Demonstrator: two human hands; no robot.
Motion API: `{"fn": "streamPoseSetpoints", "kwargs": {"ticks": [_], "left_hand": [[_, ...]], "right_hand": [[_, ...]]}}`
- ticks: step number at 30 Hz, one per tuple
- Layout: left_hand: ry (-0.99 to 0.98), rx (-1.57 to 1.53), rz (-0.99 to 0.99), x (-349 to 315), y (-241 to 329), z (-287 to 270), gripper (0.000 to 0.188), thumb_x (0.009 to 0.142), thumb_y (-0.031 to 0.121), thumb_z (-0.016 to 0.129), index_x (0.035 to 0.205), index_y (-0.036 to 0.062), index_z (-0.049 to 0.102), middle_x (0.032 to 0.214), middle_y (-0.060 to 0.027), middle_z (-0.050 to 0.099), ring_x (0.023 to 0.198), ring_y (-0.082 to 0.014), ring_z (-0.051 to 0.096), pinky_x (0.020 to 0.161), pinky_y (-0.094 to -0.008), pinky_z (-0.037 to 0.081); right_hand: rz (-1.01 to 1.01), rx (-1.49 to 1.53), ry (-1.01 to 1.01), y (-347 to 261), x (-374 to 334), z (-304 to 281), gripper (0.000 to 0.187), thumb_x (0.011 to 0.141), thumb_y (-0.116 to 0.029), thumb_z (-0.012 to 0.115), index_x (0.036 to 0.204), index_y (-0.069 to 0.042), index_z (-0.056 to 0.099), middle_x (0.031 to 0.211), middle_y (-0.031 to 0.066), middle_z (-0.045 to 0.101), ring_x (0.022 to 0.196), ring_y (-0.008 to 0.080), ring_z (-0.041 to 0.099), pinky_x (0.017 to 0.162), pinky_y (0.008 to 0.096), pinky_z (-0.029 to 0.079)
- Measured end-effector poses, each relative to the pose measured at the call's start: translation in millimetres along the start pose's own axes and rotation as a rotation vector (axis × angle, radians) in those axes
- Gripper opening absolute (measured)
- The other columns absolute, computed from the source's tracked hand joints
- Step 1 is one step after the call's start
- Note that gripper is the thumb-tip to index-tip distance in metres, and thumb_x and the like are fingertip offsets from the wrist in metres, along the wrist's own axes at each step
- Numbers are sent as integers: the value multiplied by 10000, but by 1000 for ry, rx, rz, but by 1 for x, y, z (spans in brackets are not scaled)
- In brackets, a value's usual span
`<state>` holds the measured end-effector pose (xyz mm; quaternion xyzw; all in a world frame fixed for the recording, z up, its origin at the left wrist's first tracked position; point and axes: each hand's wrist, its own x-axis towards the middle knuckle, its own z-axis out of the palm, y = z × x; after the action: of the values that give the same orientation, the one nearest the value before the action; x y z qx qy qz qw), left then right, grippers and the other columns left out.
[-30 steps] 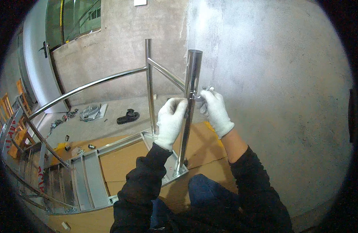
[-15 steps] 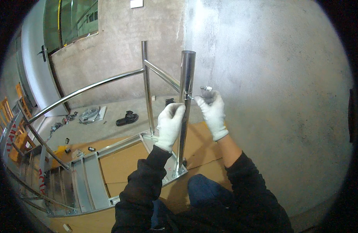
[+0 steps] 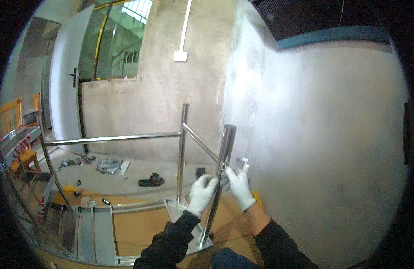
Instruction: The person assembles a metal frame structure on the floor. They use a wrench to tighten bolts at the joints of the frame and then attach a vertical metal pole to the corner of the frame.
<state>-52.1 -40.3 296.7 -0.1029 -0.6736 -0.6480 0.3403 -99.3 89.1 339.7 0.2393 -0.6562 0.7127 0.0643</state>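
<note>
The shiny metal post (image 3: 227, 140) stands between the left hand (image 3: 201, 195) and the right hand (image 3: 239, 188), both gloved. The left one has its fingertips pressed together; whether it pinches something, I cannot tell. The right one holds a small metal piece (image 3: 243, 160), too blurred to identify.

A pale door (image 3: 68, 85) with a black handle (image 3: 74, 77) stands beside a window (image 3: 126, 51) across the room, a yellow strip (image 3: 100, 47) running down the opening. On the bare grey wall (image 3: 160, 94), a white conduit (image 3: 186, 24) drops to a white box (image 3: 180, 56). Below, a black sandal (image 3: 152, 180) lies on the concrete floor (image 3: 133, 172), near a coil of tubing (image 3: 109, 166) and a tangle of dark bits (image 3: 77, 162). Wooden chairs (image 3: 10, 112) crowd the far left; high on the right, a teal ledge (image 3: 337, 36) edges a dark opening (image 3: 319, 15).
</note>
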Motion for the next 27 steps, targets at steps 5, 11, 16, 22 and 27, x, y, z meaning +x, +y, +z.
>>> {"fn": "streamPoseSetpoints", "kwargs": {"ticks": [5,11,16,22,27], "left_hand": [[-98,33,-20,0,12,-8,366,956,278,525,1073,-58,611,893,-66,648,789,-104,585,710,-255,473],[-90,-153,-133,14,8,-11,318,951,257,534,1034,-38,617,856,-46,641,735,-92,581,664,-253,489],[-91,-212,-184,18,22,-12,284,949,252,530,986,-13,627,796,-22,619,677,-89,561,611,-245,474],[-94,-203,-157,29,22,-15,278,948,260,538,959,-1,634,761,-12,604,632,-77,538,581,-237,456],[-108,-180,-146,35,21,-14,291,939,275,543,927,2,643,734,-22,613,622,-81,547,586,-250,449]], "right_hand": [[250,367,-122,-6,0,2,308,940,-291,501,837,-30,629,659,42,614,514,126,547,448,229,387],[-209,-269,10,2,9,3,313,922,-304,565,876,3,604,742,54,641,585,140,571,538,323,458],[-976,-1183,231,-3,9,-8,301,746,-348,739,788,-95,582,742,89,563,691,286,585,577,381,476],[-1036,-1395,75,-24,20,-11,263,772,-307,707,700,-113,546,667,74,528,613,261,574,537,384,466],[-1161,-1584,-94,-38,28,-20,151,773,-200,637,704,-117,531,657,64,509,596,248,569,517,375,470]]}}
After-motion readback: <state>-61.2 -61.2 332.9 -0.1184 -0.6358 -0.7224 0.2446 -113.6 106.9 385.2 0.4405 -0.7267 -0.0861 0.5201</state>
